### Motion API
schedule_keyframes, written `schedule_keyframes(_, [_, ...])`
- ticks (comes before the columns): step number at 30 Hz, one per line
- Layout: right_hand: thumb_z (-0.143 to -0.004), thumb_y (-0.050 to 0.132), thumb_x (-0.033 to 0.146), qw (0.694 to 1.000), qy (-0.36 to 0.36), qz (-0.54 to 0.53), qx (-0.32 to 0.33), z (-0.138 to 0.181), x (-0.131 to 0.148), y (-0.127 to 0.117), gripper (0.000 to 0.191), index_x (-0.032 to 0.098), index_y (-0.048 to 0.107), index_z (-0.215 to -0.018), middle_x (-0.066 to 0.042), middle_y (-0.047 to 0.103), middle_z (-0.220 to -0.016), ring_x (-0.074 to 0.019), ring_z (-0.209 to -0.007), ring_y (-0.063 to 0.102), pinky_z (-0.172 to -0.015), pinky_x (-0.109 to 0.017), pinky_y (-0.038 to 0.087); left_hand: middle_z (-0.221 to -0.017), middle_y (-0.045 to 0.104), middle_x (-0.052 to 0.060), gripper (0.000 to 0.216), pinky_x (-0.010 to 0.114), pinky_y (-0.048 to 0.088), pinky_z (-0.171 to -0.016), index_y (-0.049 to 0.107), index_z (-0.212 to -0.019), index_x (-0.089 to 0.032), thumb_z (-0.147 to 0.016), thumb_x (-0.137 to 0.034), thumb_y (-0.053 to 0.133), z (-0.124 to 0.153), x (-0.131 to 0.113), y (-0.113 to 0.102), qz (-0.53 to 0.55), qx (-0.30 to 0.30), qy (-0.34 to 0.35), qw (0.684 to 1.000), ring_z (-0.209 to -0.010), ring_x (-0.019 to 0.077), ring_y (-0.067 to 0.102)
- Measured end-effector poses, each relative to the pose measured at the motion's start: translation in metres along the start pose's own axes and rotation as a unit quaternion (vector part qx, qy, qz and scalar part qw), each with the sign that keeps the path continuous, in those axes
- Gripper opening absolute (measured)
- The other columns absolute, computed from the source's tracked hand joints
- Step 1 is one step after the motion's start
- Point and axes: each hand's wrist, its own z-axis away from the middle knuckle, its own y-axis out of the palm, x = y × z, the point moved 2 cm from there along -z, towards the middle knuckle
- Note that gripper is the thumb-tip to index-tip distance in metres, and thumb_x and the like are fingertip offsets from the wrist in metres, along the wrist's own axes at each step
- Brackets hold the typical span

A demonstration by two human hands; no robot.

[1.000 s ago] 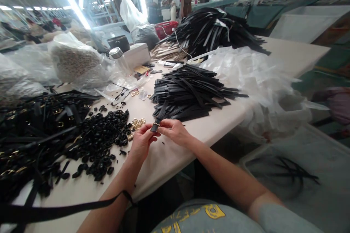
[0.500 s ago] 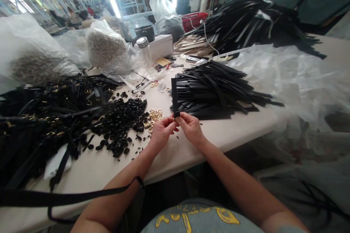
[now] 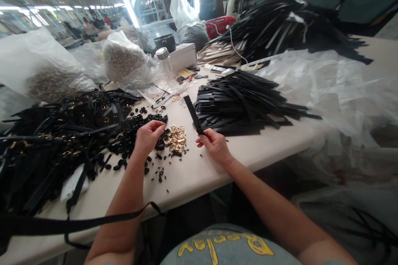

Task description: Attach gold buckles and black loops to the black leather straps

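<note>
My right hand (image 3: 214, 144) pinches the near end of a short black strap (image 3: 193, 115), which points up and away over the table. My left hand (image 3: 149, 134) has its fingers curled down into the heap of small black loops (image 3: 137, 128), right beside a little pile of gold buckles (image 3: 176, 137). I cannot see what its fingertips grip. A stack of black straps (image 3: 245, 101) lies just beyond my right hand.
Finished straps with gold buckles (image 3: 52, 132) pile up at the left. Clear bags of hardware (image 3: 124, 60), a white box (image 3: 184, 54) and a bottle (image 3: 164, 63) stand behind. Crumpled clear plastic (image 3: 329, 87) covers the right side. A black strap (image 3: 77, 225) hangs over the table's near edge. People stand far back.
My left hand let go of the strap and moved left into the black loops. My right hand keeps the strap, now tilted to the left.
</note>
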Motion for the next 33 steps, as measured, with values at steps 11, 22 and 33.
schedule_keyframes(11, [-0.089, 0.055, 0.035, 0.999, 0.003, 0.034, 0.017, -0.002, 0.005, 0.001, 0.018, 0.019, 0.058, -0.082, -0.002, 0.072, -0.069, -0.0119, -0.051, 0.067, -0.049, -0.018, 0.048, -0.090, 0.070, 0.007, 0.018, 0.034, 0.048, -0.076, 0.078, -0.085, -0.026, -0.078, -0.033, 0.063, -0.032, 0.012, 0.001, -0.376, 0.061, 0.074, 0.922, -0.084, 0.0246, 0.065])
schedule_keyframes(22, [-0.087, 0.058, 0.031, 1.000, 0.015, 0.018, 0.018, -0.001, 0.007, 0.003, 0.015, 0.018, 0.059, -0.081, 0.001, 0.070, -0.066, -0.0096, -0.047, 0.062, -0.047, -0.017, 0.048, -0.073, 0.069, 0.003, 0.044, 0.031, 0.053, -0.065, 0.070, -0.090, -0.016, -0.061, -0.049, 0.078, -0.002, -0.006, 0.012, 0.165, 0.026, -0.076, 0.983, -0.063, 0.0169, 0.064])
schedule_keyframes(33, [-0.091, 0.057, 0.032, 0.999, -0.012, 0.003, 0.036, 0.001, 0.008, 0.005, 0.016, 0.017, 0.058, -0.085, 0.002, 0.067, -0.068, -0.0076, -0.050, 0.061, -0.048, -0.016, 0.045, -0.067, 0.072, 0.003, 0.042, 0.021, 0.051, -0.054, 0.073, -0.083, -0.014, -0.056, -0.043, 0.089, 0.041, -0.028, 0.062, 0.367, 0.097, -0.133, 0.915, -0.054, 0.0102, 0.062])
